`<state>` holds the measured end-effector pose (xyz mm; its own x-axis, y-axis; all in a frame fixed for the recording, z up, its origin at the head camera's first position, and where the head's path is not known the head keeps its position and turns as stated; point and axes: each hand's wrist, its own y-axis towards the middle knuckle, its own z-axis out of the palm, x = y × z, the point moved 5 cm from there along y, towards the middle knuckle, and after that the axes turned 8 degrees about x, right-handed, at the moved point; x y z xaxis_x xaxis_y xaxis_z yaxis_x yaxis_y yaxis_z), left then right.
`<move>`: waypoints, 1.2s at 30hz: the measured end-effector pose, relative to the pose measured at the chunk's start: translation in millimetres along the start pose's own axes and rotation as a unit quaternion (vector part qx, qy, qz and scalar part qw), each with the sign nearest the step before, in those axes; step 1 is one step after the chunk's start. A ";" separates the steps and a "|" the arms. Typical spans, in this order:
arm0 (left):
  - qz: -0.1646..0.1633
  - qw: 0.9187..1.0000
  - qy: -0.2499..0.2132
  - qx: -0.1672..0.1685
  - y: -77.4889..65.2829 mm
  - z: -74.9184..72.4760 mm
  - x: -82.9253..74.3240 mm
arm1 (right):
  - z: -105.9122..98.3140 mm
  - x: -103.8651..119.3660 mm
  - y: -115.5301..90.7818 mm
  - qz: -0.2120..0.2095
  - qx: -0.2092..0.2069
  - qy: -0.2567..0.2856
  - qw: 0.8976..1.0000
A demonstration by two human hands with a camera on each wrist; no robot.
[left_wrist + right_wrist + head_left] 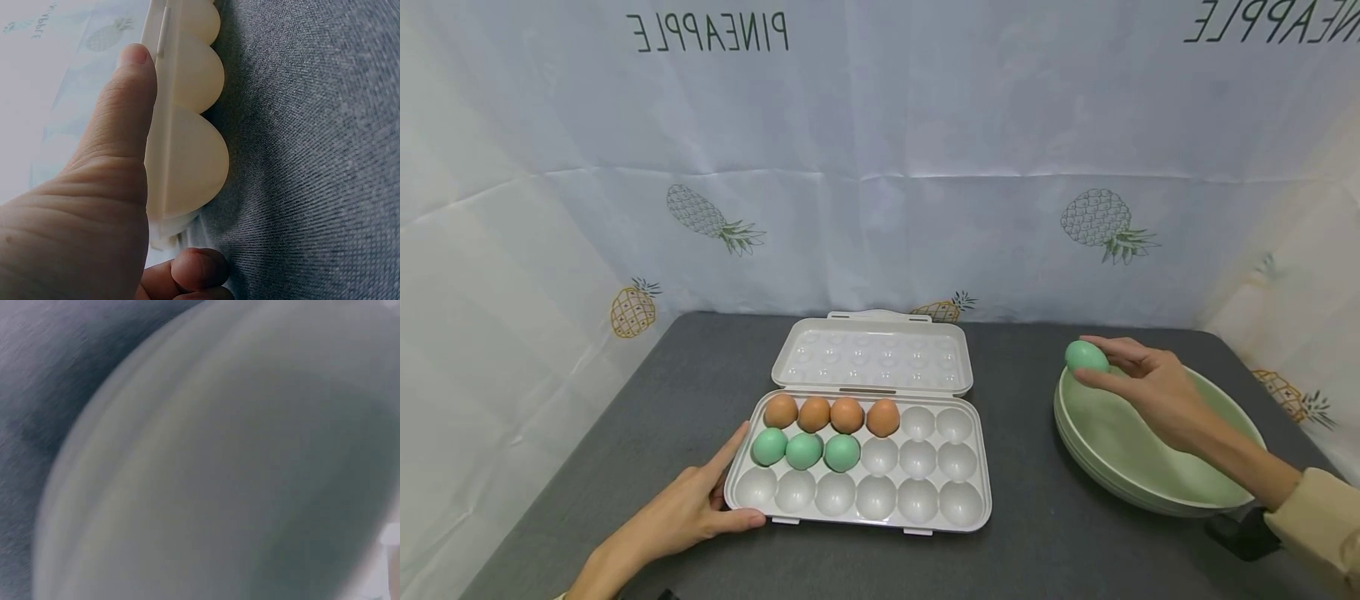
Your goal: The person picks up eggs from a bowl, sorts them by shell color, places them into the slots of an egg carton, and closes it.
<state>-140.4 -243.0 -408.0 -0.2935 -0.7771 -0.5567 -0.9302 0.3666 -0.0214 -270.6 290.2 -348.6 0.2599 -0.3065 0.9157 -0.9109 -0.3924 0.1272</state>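
A white plastic egg box [897, 511] lies with its lid [872, 367] folded back. Its far row holds several brown eggs [847, 415]; three green eggs [803, 451] sit in the middle row from the left. My left hand [681, 508] grips the box's near left corner, with the thumb [122, 106] along the rim and fingertips low beside the cups. Above the left rim of a pale green bowl [1165, 450], my right hand [1157, 387] pinches another green egg [1086, 357] between thumb and fingers. The right wrist view shows the bowl blurred, without the hand.
The dark grey table [1015, 533] carries the box in the middle and the bowl at the right, which looks like several stacked together. A pineapple-print curtain [880, 167] hangs behind the table and along its sides. A black strap [1243, 533] shows at the right wrist.
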 end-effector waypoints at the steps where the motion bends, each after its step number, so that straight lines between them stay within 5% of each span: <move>1: 0.000 1.000 0.000 0.001 0.0 0.0 -0.1 | 2.7 2.8 1.6 -0.004 0.002 0.024 1.000; 8: -0.007 1.000 -0.007 0.008 -0.6 0.6 0.2 | 29.1 25.4 13.0 -0.019 0.011 0.116 0.993; 22: -0.009 1.000 -0.008 0.010 -0.1 0.5 0.5 | 101.4 50.8 31.0 -0.066 0.055 0.092 0.992; 36: -0.003 1.000 -0.008 0.005 -1.1 1.3 0.7 | 139.7 56.3 40.2 -0.075 0.090 0.099 0.988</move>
<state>-139.3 -243.3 -409.4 -0.2851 -0.7708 -0.5697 -0.9293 0.3679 -0.0328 -247.8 136.0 -345.2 0.3034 -0.0639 0.9507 -0.7904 -0.5742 0.2137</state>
